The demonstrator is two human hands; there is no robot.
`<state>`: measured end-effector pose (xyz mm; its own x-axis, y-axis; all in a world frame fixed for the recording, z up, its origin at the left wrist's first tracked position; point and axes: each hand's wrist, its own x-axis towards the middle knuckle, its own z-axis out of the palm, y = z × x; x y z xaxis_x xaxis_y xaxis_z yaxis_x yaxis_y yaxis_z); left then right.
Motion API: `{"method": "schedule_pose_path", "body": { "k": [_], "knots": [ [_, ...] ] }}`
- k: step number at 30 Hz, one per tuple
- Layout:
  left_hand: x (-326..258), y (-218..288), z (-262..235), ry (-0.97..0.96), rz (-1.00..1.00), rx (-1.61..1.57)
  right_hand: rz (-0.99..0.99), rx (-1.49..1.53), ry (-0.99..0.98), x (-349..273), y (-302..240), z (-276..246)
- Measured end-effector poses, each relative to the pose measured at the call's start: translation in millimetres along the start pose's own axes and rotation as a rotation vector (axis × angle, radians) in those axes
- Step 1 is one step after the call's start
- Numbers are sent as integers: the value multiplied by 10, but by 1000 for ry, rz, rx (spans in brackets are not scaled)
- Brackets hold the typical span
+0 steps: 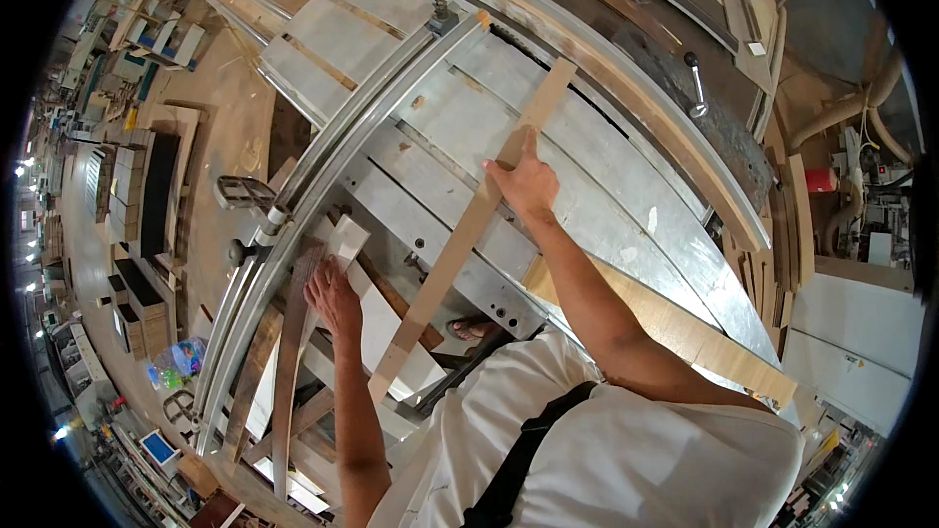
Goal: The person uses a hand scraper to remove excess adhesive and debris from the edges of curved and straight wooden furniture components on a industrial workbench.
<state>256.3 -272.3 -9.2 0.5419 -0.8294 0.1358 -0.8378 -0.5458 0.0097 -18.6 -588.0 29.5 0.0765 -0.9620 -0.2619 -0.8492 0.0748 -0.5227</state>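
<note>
grey ribbed metal saw tabletop (pixel 626 186) carrying long pale wooden strip (pixel 460 244), long axis diagonal, far-right to near-left | right hand (pixel 528 181) pressed flat, fingers unclenched, on upper half, nearer | left hand (pixel 335 295) resting unclenched on dark curved wooden slat (pixel 291 352), beside strip's near end

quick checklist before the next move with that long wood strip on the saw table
1. Right hand pressing flat on the long wood strip: ok.
2. Left hand resting on the stacked pieces beside the table, clear of the strip: ok.
3. Strip lying flat across the metal table: ok; its near end overhangs the edge.
4. Strip square against the long rail: not ok, it lies diagonally.
5. Blade position: cannot tell, none visible.
6. Sandalled foot under the overhanging end: not ok.
</note>
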Motion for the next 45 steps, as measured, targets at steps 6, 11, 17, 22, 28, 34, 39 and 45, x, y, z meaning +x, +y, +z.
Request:
{"method": "schedule_pose_path", "body": {
  "k": [6,11,17,22,28,34,39,45],
  "knots": [
    [-52,996,-378,-146,137,-434,75,95,57,35,12,69],
    [-359,1428,-281,-312,81,-475,88,130,39,53,-53,28],
    [3,1301,-164,-211,76,-457,2,113,-15,263,-5,64],
    [-22,1284,-114,-117,84,-471,-107,116,-12,325,51,71],
    [25,1213,-100,-187,67,-469,-57,58,-70,284,29,25],
    [-44,1218,-80,-95,27,-530,-110,28,-13,339,45,85],
    [47,1136,-236,113,-28,-614,-105,-6,-53,346,79,82],
    [-55,956,-370,-76,99,-519,-95,-4,-47,330,57,86]
  ]
}}
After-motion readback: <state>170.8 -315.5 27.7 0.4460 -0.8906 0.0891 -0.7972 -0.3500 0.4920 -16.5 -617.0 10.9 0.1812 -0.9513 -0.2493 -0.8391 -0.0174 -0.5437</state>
